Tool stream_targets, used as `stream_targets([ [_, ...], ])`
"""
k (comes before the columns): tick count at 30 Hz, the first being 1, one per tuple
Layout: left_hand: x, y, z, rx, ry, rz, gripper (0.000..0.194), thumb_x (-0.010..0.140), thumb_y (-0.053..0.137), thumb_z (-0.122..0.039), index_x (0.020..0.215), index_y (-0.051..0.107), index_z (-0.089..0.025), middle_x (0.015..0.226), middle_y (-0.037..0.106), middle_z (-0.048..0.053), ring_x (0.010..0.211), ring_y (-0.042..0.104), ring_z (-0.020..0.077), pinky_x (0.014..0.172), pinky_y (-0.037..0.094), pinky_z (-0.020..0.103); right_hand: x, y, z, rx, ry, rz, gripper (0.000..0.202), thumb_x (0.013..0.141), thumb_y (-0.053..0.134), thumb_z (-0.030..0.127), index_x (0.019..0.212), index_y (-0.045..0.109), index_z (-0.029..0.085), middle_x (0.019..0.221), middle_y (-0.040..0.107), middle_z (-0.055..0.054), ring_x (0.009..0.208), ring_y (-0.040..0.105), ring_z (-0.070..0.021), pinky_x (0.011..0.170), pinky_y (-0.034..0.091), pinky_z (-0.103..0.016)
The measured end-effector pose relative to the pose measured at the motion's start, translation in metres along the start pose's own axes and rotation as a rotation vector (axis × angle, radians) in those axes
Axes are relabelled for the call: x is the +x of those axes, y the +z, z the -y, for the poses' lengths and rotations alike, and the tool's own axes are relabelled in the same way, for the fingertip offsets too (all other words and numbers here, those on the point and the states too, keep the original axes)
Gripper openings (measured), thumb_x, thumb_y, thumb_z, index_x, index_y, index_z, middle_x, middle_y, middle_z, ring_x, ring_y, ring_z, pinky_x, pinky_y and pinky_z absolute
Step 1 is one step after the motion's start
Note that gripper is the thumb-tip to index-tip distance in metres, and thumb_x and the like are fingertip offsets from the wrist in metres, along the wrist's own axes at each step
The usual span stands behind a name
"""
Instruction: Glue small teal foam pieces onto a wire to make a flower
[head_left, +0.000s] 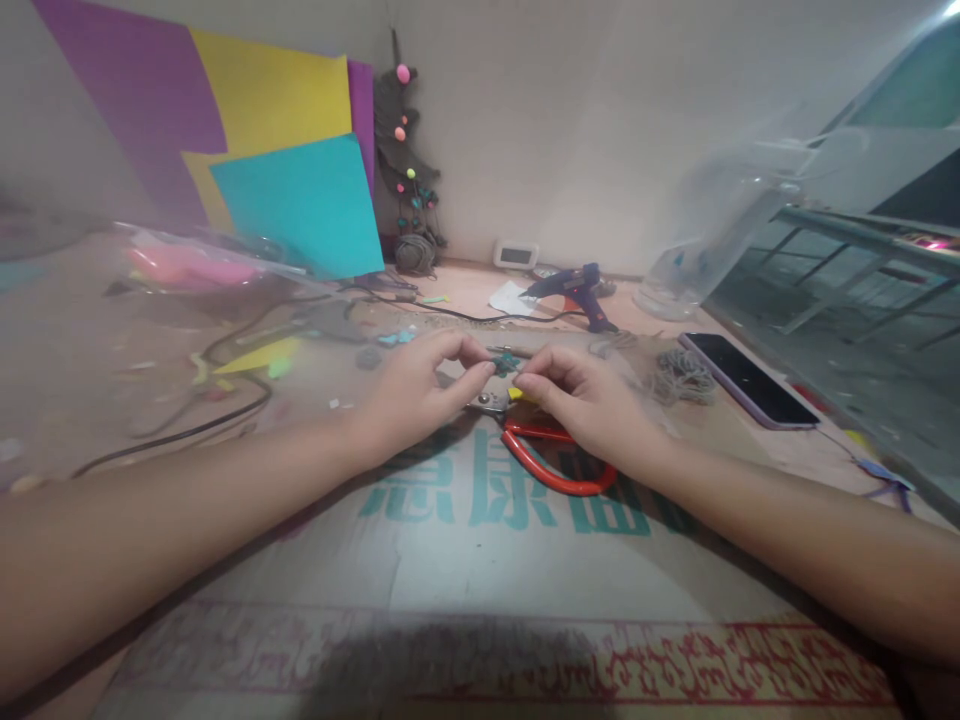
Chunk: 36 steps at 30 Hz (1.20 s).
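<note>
Between my hands is a small dark green flower-shaped piece (507,363). My left hand (431,385) pinches its left edge between thumb and forefinger. Thumb and fingers of my right hand (581,395) are pressed together just right of the piece; whatever sits in that pinch is too small to make out. Below both hands lies a pair of scissors with red handles (555,482), partly covered by my right hand. Beside the scissors' pivot shows a small yellow scrap (516,394). All this is over a cardboard sheet (465,570) printed with green characters.
A glue gun (574,292) and a small white digital device (516,255) stand at the back. Right are a bundle of grey cord (682,377), a phone (750,382) and a clear plastic jug (686,255). Coloured sheets (300,210) lean at left; a black cable (187,432) crosses the table.
</note>
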<state>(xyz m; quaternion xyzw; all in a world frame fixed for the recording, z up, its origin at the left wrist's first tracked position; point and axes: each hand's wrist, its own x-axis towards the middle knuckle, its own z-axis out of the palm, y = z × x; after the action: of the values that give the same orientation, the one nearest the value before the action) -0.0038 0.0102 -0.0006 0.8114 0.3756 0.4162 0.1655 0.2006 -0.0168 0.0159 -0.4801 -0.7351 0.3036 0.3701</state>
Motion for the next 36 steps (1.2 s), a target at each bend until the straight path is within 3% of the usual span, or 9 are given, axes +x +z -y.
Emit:
stream_targets([
  [7, -0.0007, -0.0005, 0.0004, -0.005, 0.007, -0.003, 0.016, 0.090, 0.057, -0.032, 0.084, 0.063, -0.019, 0.086, 0.070, 0.001, 0.084, 0.065, 0.0175, 0.080, 0.049, 0.029, 0.0001, -0.0002, -0.0003, -0.006, 0.046, 0.111, 0.027, 0.093, 0.052, 0.040, 0.079, 0.062, 0.019, 0.062, 0.059, 0.002, 0.058, 0.055, -0.0126, 0.054, 0.042, -0.025],
  [12, -0.0008, 0.0002, 0.0015, 0.007, 0.035, 0.022, 0.016, 0.090, 0.057, -0.033, 0.084, 0.064, -0.019, 0.086, 0.071, 0.002, 0.084, 0.065, 0.0178, 0.079, 0.048, 0.030, 0.0020, 0.0011, -0.0020, 0.121, 0.066, 0.073, 0.016, 0.091, 0.057, 0.035, 0.093, 0.062, 0.020, 0.067, 0.060, 0.003, 0.058, 0.055, -0.0118, 0.055, 0.044, -0.025],
  [18, 0.0015, 0.0012, 0.0042, 0.010, 0.009, 0.095, 0.019, 0.090, 0.058, -0.035, 0.091, 0.069, -0.020, 0.091, 0.074, 0.003, 0.087, 0.067, 0.0197, 0.082, 0.049, 0.032, 0.0019, 0.0014, -0.0030, 0.190, 0.122, 0.067, 0.021, 0.089, 0.061, 0.041, 0.088, 0.061, 0.020, 0.076, 0.067, -0.001, 0.066, 0.063, -0.0148, 0.060, 0.050, -0.028],
  [22, 0.0022, -0.0003, 0.0048, -0.026, -0.043, 0.098, 0.025, 0.092, 0.055, -0.040, 0.098, 0.071, -0.021, 0.095, 0.075, 0.003, 0.090, 0.068, 0.0203, 0.083, 0.050, 0.032, 0.0010, 0.0014, -0.0031, 0.105, 0.093, 0.065, 0.024, 0.089, 0.061, 0.044, 0.088, 0.062, 0.020, 0.071, 0.066, 0.000, 0.064, 0.063, -0.0158, 0.060, 0.050, -0.029],
  [28, 0.0034, -0.0011, 0.0024, -0.035, -0.059, 0.105, 0.023, 0.090, 0.056, -0.038, 0.085, 0.069, -0.020, 0.084, 0.072, 0.001, 0.081, 0.066, 0.0190, 0.076, 0.049, 0.031, 0.0000, 0.0030, -0.0003, -0.100, 0.017, 0.063, 0.017, 0.091, 0.056, 0.034, 0.086, 0.064, 0.019, 0.067, 0.066, 0.001, 0.060, 0.058, -0.0131, 0.057, 0.044, -0.025],
  [36, 0.0032, -0.0002, 0.0031, -0.009, -0.051, 0.139, 0.020, 0.087, 0.059, -0.038, 0.081, 0.067, -0.021, 0.082, 0.072, 0.001, 0.080, 0.065, 0.0190, 0.075, 0.047, 0.030, -0.0005, 0.0035, 0.0005, -0.218, -0.031, 0.067, 0.020, 0.091, 0.057, 0.035, 0.087, 0.066, 0.018, 0.063, 0.063, 0.002, 0.056, 0.051, -0.0111, 0.056, 0.039, -0.024],
])
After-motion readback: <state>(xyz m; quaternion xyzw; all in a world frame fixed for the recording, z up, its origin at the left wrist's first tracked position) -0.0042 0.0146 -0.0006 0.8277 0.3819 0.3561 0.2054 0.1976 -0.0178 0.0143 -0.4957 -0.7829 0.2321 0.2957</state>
